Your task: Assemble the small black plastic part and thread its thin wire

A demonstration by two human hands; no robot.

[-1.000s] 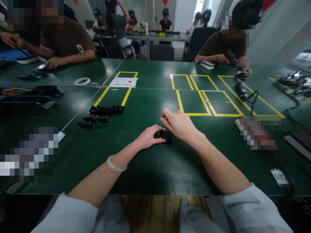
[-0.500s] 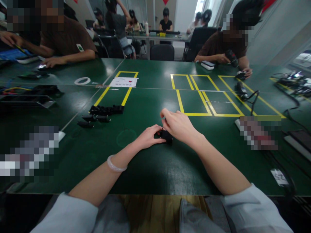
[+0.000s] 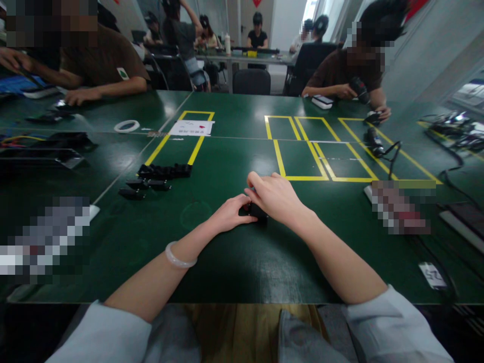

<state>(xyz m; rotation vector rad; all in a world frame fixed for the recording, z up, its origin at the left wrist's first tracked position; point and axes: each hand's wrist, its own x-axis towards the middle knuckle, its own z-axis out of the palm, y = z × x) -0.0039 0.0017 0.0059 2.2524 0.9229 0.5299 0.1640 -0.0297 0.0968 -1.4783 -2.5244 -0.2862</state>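
On the green table (image 3: 212, 267) in front of me rests a small black part (image 3: 260, 214); its exact kind is hard to make out. My left hand (image 3: 229, 214) grips its left side between thumb and fingers, with a white bangle (image 3: 177, 256) on that wrist. Close above the part, my right hand (image 3: 280, 197) is closed, fingertips curled together. Whatever those fingers pinch, if anything, is hidden from view, and the hand covers part of the black piece.
More black parts (image 3: 165, 171) lie in a cluster to the left. A paper sheet (image 3: 191, 128) and a tape roll (image 3: 126, 126) are farther back. Yellow tape outlines (image 3: 306, 178) mark the table. Across it, one person (image 3: 340, 75) holds a power driver (image 3: 360, 89); another sits left.
My right hand has lowered slightly and moved a little left over the black part. My left hand keeps its grip. The whole view has shifted slightly.
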